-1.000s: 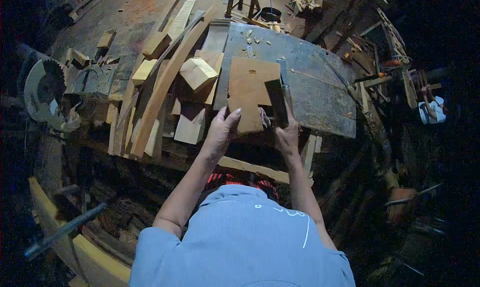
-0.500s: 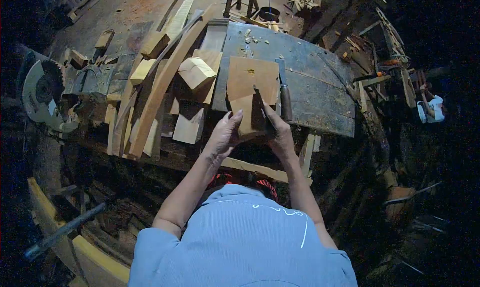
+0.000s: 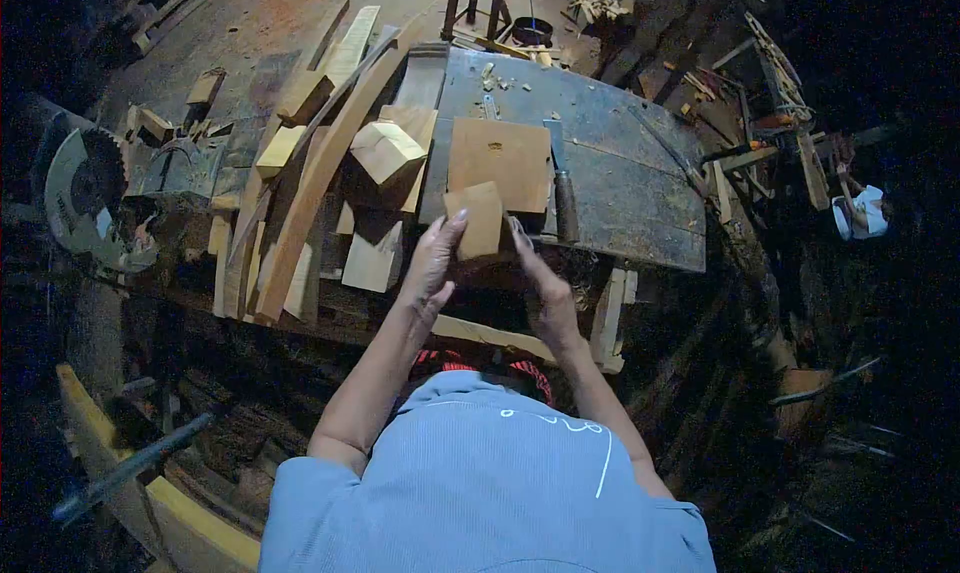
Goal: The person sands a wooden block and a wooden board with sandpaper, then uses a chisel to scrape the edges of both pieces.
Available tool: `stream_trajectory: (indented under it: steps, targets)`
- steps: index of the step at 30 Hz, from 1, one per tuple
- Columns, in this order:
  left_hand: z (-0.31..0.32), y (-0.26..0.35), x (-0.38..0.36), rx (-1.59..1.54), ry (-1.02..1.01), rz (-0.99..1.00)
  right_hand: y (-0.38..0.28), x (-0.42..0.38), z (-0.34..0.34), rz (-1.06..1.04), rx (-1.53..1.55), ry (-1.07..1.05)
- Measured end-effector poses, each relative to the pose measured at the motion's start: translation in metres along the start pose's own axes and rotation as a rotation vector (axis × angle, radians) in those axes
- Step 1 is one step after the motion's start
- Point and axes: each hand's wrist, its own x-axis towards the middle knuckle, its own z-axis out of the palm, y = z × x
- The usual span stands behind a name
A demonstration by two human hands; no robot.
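Note:
My left hand [image 3: 432, 258] is closed on a small wooden block [image 3: 476, 221], tilted above the front edge of the workbench [image 3: 630, 188]. To the block's right, my right hand [image 3: 545, 291] has its fingers stretched out, apart from the block. Just beyond the block lies a flat square wooden board [image 3: 503, 158] with a small dark mark near its top. A chisel [image 3: 566, 203] with a flat metal blade and a dark handle rests along the board's right side.
Long wooden strips [image 3: 335, 163] and cut wooden blocks [image 3: 385, 153] lie on the left. A circular saw blade [image 3: 95, 178] stands at far left. Wood chips [image 3: 492, 78] are scattered at the bench's back. Another person [image 3: 862, 211] is at far right.
The block has turned and shifted left in my left hand. My right hand has come away from it, and a dark tool-like shape at its fingers no longer shows.

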Motion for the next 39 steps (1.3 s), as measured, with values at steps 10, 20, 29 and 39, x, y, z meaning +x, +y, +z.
stream_trajectory:
  steps: [10, 20, 29, 39]
  targets:
    - [-0.006, 0.024, 0.005, -0.216, -0.101, 0.105, 0.018, -0.035, -0.016, 0.406, 0.003, 0.172]
    - [0.013, 0.028, 0.007, -0.586, -0.450, 0.054, 0.015, -0.024, -0.006, 0.367, -0.088, 0.314]
    - [0.024, 0.007, 0.001, -0.494, -0.049, 0.012, -0.011, 0.003, 0.006, -0.115, -0.054, 0.399]
    - [0.055, 0.002, -0.038, -0.221, 0.160, -0.025, -0.025, 0.005, 0.033, -0.233, -0.611, 0.112]
